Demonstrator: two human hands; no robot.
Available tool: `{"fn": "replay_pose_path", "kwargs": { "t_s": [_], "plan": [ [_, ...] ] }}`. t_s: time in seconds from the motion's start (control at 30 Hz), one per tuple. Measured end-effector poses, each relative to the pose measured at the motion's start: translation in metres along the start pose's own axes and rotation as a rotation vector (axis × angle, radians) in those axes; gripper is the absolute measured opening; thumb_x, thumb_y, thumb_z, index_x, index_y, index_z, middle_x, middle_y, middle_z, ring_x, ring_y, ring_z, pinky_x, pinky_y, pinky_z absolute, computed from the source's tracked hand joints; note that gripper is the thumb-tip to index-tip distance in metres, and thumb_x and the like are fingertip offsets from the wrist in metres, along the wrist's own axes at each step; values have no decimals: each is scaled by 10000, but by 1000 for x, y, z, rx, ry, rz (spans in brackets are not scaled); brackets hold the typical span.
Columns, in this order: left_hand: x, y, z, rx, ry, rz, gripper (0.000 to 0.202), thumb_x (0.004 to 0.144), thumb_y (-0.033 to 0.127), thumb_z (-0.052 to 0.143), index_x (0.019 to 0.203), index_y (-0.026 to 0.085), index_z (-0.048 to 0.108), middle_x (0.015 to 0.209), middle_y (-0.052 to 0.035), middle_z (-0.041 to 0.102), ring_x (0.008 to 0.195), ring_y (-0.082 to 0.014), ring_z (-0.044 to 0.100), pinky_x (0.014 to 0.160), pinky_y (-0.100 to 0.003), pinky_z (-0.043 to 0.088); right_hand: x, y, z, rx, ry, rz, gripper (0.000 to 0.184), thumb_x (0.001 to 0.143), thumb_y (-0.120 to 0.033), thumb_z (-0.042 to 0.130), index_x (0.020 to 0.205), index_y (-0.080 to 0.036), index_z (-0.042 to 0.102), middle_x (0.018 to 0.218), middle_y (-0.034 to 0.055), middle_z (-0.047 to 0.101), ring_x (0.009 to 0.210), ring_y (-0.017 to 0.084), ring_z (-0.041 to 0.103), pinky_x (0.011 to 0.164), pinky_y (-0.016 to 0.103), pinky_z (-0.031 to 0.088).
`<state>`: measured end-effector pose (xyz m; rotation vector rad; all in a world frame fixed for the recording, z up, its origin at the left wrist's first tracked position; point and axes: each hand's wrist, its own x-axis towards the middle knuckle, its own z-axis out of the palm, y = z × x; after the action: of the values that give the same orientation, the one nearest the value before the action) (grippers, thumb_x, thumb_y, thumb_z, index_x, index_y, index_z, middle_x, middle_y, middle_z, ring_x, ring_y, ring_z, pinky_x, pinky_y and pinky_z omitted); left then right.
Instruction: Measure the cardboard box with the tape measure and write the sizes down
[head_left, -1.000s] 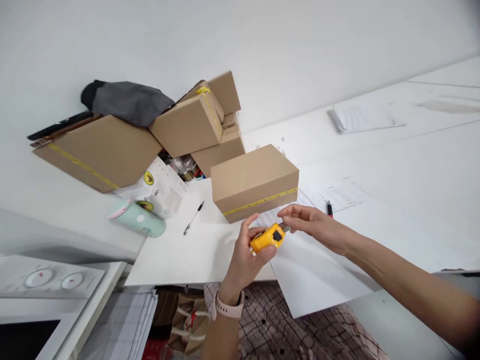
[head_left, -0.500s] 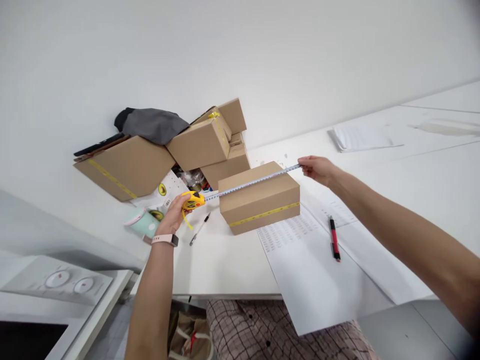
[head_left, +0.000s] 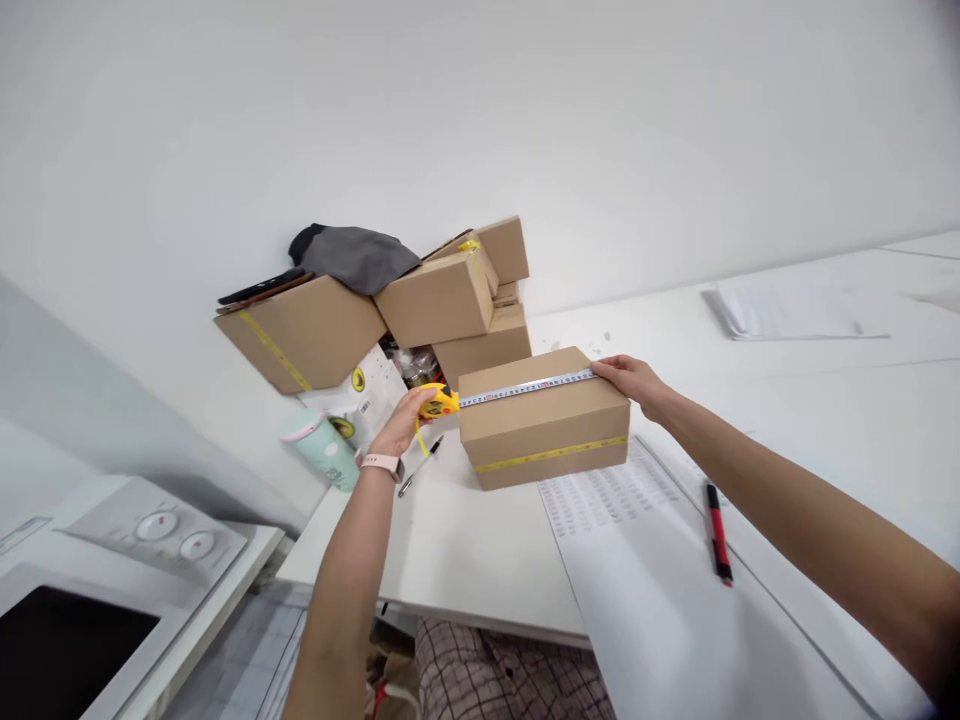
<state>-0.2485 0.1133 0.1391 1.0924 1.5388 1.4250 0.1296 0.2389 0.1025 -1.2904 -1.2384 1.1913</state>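
A closed cardboard box (head_left: 547, 430) with a yellow tape band sits on the white table (head_left: 465, 545). My left hand (head_left: 403, 425) grips a yellow tape measure case (head_left: 439, 401) at the box's left end. The white measuring blade (head_left: 525, 386) lies stretched along the box's top. My right hand (head_left: 628, 378) pinches the blade's tip at the box's right corner.
Several cardboard boxes (head_left: 439, 295) are piled behind, with a grey cloth (head_left: 360, 255) on top. A mint tumbler (head_left: 322, 450) lies to the left, beside a pen (head_left: 420, 468). A red-and-black pen (head_left: 716, 530) rests on printed sheets (head_left: 615, 490). More papers (head_left: 780, 312) lie far right.
The blade was pulled out from the case, held above the box, and now lies flat along the box's top. My left hand moved in to the box's left end.
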Motion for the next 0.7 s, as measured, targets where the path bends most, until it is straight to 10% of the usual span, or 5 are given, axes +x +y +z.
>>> {"fn": "replay_pose_path", "kwargs": {
  "t_s": [0.7],
  "plan": [
    [-6, 3, -1, 117, -86, -39, 464, 762, 526, 721, 1053, 165, 731, 916, -61, 739, 713, -165, 615, 544, -234, 370, 1, 1, 3, -241, 64, 42, 327, 709, -476, 798, 589, -229, 620, 749, 105, 724, 689, 241, 625, 572, 353, 442]
  ]
}}
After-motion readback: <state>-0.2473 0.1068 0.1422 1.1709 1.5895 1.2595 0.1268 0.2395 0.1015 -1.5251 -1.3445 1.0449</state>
